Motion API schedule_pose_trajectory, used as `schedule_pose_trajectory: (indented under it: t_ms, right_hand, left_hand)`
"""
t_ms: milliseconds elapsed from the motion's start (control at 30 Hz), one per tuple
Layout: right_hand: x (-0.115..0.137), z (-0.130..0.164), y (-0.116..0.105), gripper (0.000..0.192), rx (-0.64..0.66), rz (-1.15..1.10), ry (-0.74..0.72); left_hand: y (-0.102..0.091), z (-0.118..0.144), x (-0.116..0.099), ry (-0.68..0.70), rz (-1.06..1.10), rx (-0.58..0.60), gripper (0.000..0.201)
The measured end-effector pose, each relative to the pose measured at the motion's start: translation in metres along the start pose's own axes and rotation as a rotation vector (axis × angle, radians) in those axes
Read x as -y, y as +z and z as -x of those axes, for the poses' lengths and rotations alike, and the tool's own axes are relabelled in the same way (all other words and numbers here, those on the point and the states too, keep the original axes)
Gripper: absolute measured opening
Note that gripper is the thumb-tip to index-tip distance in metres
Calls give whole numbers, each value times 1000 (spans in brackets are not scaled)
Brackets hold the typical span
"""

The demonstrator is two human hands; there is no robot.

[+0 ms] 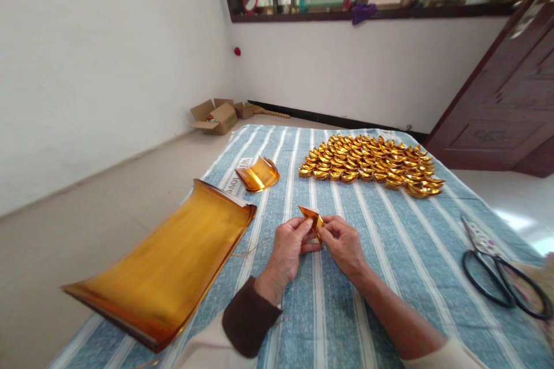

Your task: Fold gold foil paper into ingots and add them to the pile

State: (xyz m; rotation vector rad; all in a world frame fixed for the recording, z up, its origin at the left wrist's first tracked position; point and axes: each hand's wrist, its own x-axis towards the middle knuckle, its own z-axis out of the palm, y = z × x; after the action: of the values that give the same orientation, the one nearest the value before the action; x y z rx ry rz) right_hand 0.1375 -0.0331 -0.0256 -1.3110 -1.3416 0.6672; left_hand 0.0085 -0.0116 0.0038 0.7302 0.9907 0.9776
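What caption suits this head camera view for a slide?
Left hand and right hand pinch a gold foil sheet over a striped cloth, folded gold ingots heaped beyond.

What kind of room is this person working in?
Probably a plain room in a home, used for handwork. A striped cloth covers the work surface, cardboard boxes sit on the bare floor, and bottles stand along the window ledge.

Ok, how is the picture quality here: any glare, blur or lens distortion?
Head view: strong wide-angle bending at the edges, the window sill bows. Daylight glares on the floor beside the scissors. The gold sheet stack is slightly soft at its near edge. Both hands, left hand and right hand, and the folded gold paper are sharp.
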Motion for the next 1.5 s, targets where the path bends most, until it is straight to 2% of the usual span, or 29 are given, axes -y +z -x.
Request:
schedule_pose_trajectory:
  t_ms: [233, 600, 767, 1033, 1400, 1500]
  right_hand:
    - [-1, 3, 1, 16, 9, 50, -138]
    - [-6, 4, -1, 10, 29, 98, -134]
    - [1, 4, -6, 14, 103, 79, -193]
    - [-1, 5, -6, 18, 108, 93, -273]
    - [-1, 8, -2, 18, 74, 113, -283]
    - [0, 7, -3, 17, 74, 93, -272]
  left_hand:
    - [1, 1, -1, 8, -34, -33, 13]
    - [2, 3, -1, -3, -27, -34, 9]
    - [2, 2, 0, -15, -33, -61, 9]
    - [4, 5, -4, -45, -49, -105, 7]
    - [4, 3, 1, 41, -107, -158, 15]
    - [4, 3, 1, 45, -122, -153, 10]
